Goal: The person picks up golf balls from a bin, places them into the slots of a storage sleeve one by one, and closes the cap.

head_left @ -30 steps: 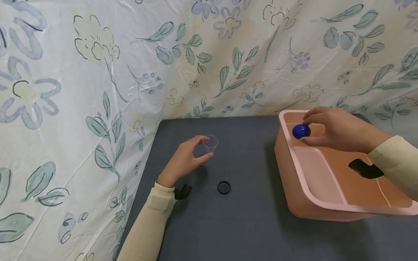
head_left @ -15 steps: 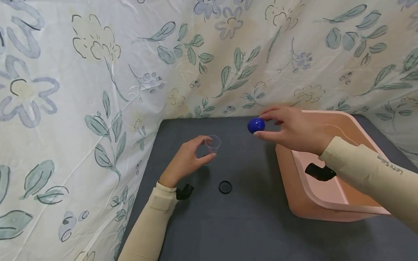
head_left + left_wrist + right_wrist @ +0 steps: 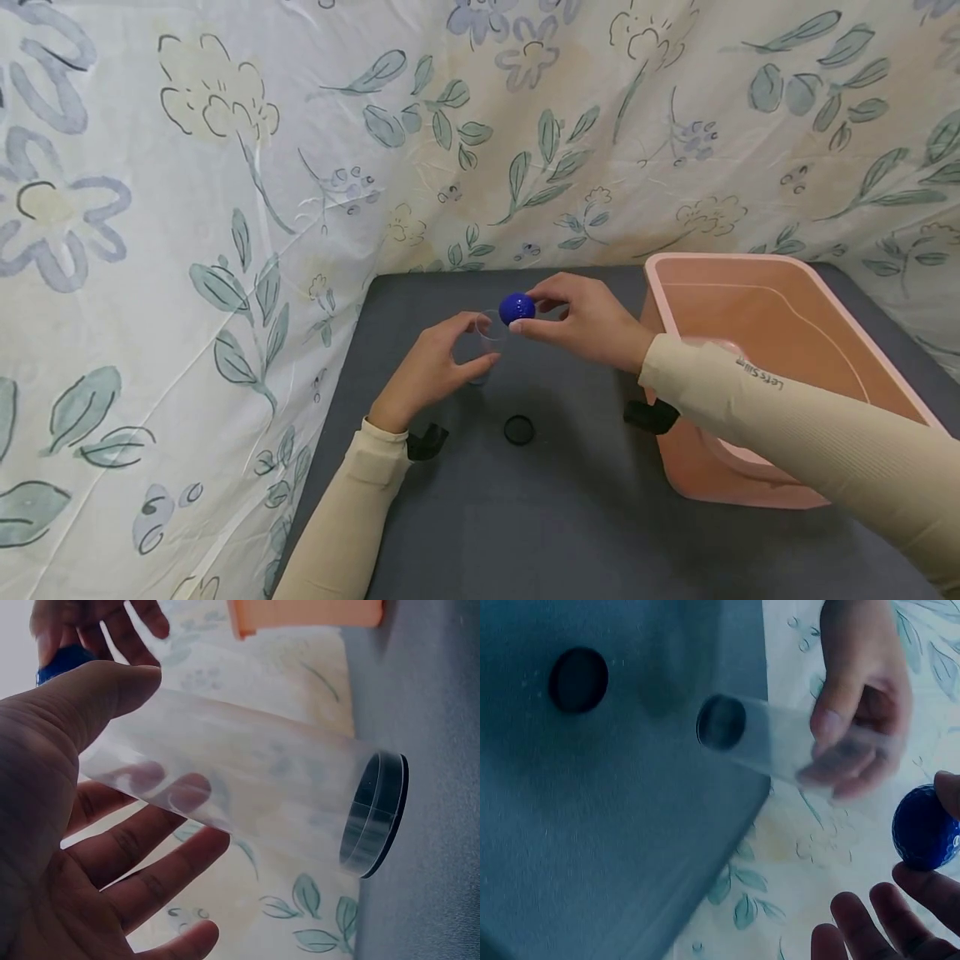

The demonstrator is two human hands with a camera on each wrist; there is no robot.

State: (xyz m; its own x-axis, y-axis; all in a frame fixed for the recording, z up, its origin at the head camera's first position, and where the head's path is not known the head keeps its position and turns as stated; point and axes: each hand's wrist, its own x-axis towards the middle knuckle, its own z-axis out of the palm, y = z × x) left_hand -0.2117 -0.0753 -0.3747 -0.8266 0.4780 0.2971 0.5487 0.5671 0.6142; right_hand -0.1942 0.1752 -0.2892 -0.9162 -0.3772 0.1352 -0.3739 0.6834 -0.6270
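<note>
My left hand [image 3: 431, 367] grips a clear plastic tube [image 3: 247, 780] near its top, thumb on one side and fingers on the other. A black cap [image 3: 375, 814] closes the tube's lower end, and its top rim is open in the head view. Between thumb and fingertips, my right hand [image 3: 588, 321] pinches a dimpled blue golf ball [image 3: 517, 309]. The ball is right beside the tube's open mouth; whether they touch I cannot tell. No ball shows inside the tube in the left wrist view.
A loose black cap [image 3: 519, 430] lies on the dark grey table [image 3: 525, 517], in front of the tube. To the right stands a deep pink bin [image 3: 787, 308], partly hidden under my right forearm. A floral cloth [image 3: 480, 125] hangs behind and along the left.
My right hand has carried the blue golf ball leftward from over the pink bin to the tube's mouth. The left hand and tube have barely moved.
</note>
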